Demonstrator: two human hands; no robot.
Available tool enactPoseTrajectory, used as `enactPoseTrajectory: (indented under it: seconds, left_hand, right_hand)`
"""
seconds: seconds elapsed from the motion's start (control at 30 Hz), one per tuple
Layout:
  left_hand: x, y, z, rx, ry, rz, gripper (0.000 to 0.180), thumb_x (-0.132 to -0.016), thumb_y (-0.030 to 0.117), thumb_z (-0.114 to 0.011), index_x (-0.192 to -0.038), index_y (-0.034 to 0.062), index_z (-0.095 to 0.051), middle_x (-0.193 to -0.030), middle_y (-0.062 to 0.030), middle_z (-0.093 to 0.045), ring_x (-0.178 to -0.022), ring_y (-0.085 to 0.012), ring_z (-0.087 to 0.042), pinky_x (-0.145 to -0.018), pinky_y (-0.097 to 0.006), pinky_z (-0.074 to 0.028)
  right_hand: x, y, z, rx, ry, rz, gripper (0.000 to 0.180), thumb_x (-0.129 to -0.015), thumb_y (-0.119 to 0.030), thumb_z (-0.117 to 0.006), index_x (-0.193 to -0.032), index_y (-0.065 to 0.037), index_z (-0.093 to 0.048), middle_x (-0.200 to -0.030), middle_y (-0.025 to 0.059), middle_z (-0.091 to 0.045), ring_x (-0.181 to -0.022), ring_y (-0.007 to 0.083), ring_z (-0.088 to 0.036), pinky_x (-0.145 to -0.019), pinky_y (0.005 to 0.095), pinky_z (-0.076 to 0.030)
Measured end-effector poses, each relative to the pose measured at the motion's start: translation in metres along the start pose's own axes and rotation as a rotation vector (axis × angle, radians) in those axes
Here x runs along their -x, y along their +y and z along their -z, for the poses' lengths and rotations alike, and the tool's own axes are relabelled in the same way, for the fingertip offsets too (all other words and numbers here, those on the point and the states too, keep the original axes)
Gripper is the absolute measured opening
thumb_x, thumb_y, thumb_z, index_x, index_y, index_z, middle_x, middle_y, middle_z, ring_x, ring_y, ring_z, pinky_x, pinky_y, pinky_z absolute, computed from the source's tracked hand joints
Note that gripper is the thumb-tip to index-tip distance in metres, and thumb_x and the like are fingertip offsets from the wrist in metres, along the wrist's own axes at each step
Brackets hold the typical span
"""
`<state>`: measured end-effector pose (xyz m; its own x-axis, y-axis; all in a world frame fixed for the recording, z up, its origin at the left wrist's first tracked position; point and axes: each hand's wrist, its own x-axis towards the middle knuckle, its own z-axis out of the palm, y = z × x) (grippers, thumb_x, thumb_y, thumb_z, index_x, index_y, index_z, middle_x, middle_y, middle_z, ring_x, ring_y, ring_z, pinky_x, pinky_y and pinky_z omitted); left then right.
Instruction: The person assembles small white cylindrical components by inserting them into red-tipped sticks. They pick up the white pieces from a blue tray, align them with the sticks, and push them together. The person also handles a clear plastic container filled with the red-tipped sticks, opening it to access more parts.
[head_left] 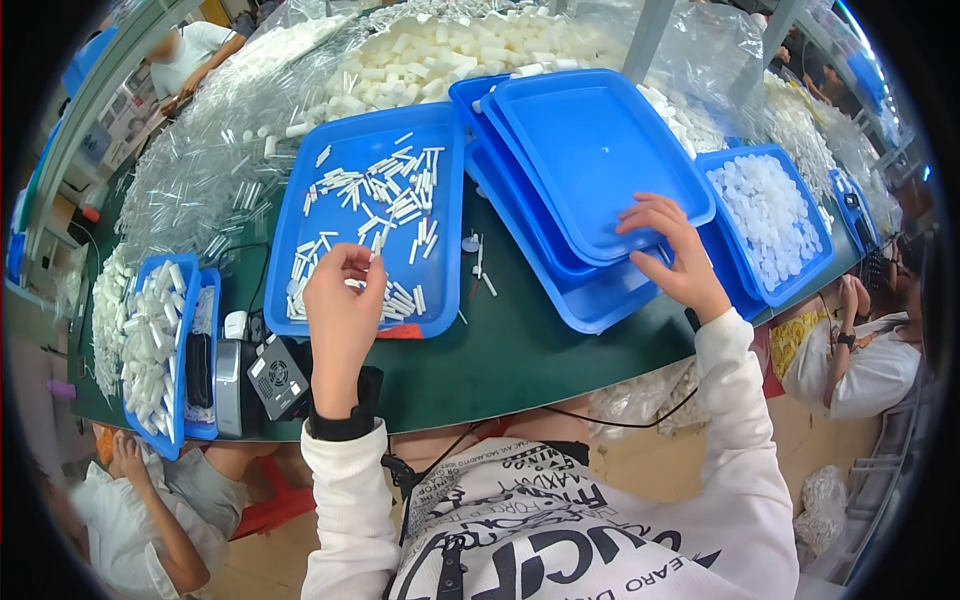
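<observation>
My left hand [345, 295] is over the near part of a blue tray [452, 250]. Its thumb and fingers are pinched together, and a small white stick [377, 243] shows at the fingertips. Many similar short white sticks [385, 185] lie scattered in that tray. To the right, my right hand [675, 255] has its fingers apart over the near right edge of the upper blue tray [600, 150] in a stack. Nothing shows between those fingers; whether they touch the tray, I cannot tell. That upper tray has no pieces in it.
At the right, a blue tray [822, 255] holds translucent white pieces [765, 215]. Another blue tray [175, 425] with white tubes stands left, by a small black device [278, 378]. White cylinders [440, 50] and clear tubes [190, 190] are heaped behind. Co-workers sit on both sides.
</observation>
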<state>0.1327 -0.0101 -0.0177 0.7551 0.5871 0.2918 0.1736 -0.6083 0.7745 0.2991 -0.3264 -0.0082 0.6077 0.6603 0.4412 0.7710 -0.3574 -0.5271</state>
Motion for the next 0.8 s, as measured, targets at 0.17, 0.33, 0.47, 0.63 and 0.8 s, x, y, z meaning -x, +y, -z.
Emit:
enactPoseTrajectory:
  seconds: [0.17, 0.33, 0.47, 0.63, 0.8]
  left_hand:
    - [0.000, -0.005, 0.001, 0.064, 0.031, 0.017, 0.012, -0.078, 0.008, -0.068, -0.082, -0.0008, -0.060, -0.074, -0.0088, -0.065, -0.067, -0.0165, -0.064, -0.055, -0.026, -0.049]
    - [0.002, -0.007, 0.003, -0.008, 0.076, 0.023, 0.019, -0.074, 0.007, -0.074, -0.081, -0.0012, -0.059, -0.076, -0.0058, -0.063, -0.070, -0.0113, -0.060, -0.060, -0.023, -0.047]
    - [0.017, 0.013, 0.013, 0.276, 0.031, 0.037, 0.015, -0.074, 0.004, -0.073, -0.081, 0.0014, -0.060, -0.073, -0.0043, -0.064, -0.067, -0.0109, -0.062, -0.060, -0.023, -0.049]
    - [0.027, 0.017, 0.036, 0.527, 0.006, 0.067, 0.016, -0.075, -0.001, -0.071, -0.085, -0.0007, -0.059, -0.080, -0.0038, -0.062, -0.073, -0.0095, -0.061, -0.065, -0.021, -0.049]
    - [0.015, 0.003, 0.037, 0.463, 0.105, 0.150, 0.027, -0.075, -0.004, -0.070, -0.099, -0.0015, -0.056, -0.083, -0.0081, -0.063, -0.075, -0.0102, -0.060, -0.066, -0.020, -0.047]
  right_hand:
    - [-0.010, -0.045, 0.001, -0.078, 0.088, -0.030, 0.017, -0.072, -0.007, -0.064, -0.089, -0.005, -0.062, -0.097, 0.0094, -0.061, -0.101, 0.0278, -0.055, -0.089, 0.0367, -0.041]
    - [-0.028, -0.094, -0.017, -0.188, -0.052, 0.037, 0.013, -0.077, -0.006, -0.064, -0.089, -0.003, -0.062, -0.088, 0.0087, -0.062, -0.082, 0.0264, -0.058, -0.075, 0.0327, -0.045]
    - [-0.051, -0.126, -0.047, -0.102, -0.004, 0.226, 0.020, -0.077, -0.010, -0.066, -0.096, -0.006, -0.061, -0.089, 0.0091, -0.062, -0.086, 0.0257, -0.059, -0.082, 0.0372, -0.043]
    - [-0.078, -0.142, -0.098, 0.190, 0.009, 0.465, 0.022, -0.079, -0.018, -0.067, -0.099, -0.012, -0.062, -0.091, 0.0057, -0.063, -0.090, 0.0221, -0.059, -0.086, 0.0395, -0.040]
    - [-0.101, -0.140, -0.132, 0.316, -0.117, 0.382, 0.010, -0.084, -0.021, -0.061, -0.083, -0.011, -0.062, -0.075, 0.0009, -0.063, -0.073, 0.0205, -0.061, -0.069, 0.0340, -0.045]
